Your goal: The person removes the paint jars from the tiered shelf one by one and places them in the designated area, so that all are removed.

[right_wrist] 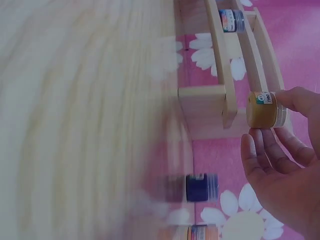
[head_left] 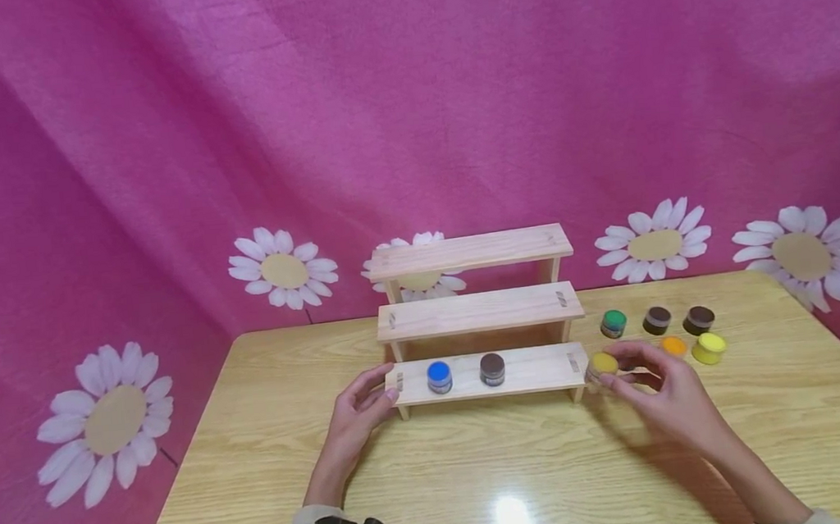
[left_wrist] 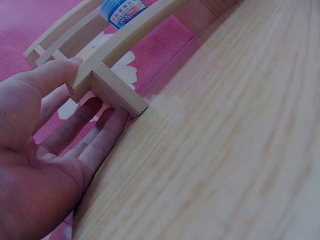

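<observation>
A three-step wooden display shelf point(head_left: 461, 312) stands on the table. At its left end my left hand point(head_left: 357, 407) grips the lowest step; in the left wrist view the thumb lies on the board's end and the fingers touch the leg below. My right hand point(head_left: 671, 398) pinches a small ochre-yellow paint jar point(right_wrist: 263, 110) between thumb and fingers. That jar is held just off the right end of the lowest step, above the table. On this step sit a blue paint jar point(head_left: 440, 377) and a dark brown paint jar point(head_left: 492, 369), apart from each other.
Right of the shelf, more paint jars stand on the wooden table point(head_left: 260, 488): green point(head_left: 613, 323), two dark ones point(head_left: 657, 321), orange point(head_left: 673, 346) partly behind my right hand, and bright yellow point(head_left: 709, 348). A pink flowered cloth point(head_left: 408, 115) hangs behind.
</observation>
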Tool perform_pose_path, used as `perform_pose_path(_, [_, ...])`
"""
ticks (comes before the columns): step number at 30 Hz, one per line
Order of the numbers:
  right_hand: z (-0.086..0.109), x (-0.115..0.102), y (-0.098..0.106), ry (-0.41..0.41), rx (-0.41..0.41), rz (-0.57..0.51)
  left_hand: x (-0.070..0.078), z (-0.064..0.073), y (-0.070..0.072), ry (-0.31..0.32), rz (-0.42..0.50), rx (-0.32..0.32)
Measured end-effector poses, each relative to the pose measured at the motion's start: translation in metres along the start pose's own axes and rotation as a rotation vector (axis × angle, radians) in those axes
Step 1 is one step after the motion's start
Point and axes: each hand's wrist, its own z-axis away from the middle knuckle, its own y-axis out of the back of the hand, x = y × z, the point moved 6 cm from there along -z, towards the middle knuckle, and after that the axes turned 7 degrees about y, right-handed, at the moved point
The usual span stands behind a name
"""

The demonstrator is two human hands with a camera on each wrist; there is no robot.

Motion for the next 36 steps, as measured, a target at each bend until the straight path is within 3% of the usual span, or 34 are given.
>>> perform_pose_path(20, [0.016, 0.031, 0.026, -0.153, -0.084, 0.119, 0.001, -0.001, -0.001, -0.008, -0.002, -0.008])
perform_pose_path(36, [0.023, 0.043, 0.03, -0.17, -0.174, 0.216, 0.002, 0.0, 0.0, 0.003, -0.008, -0.001])
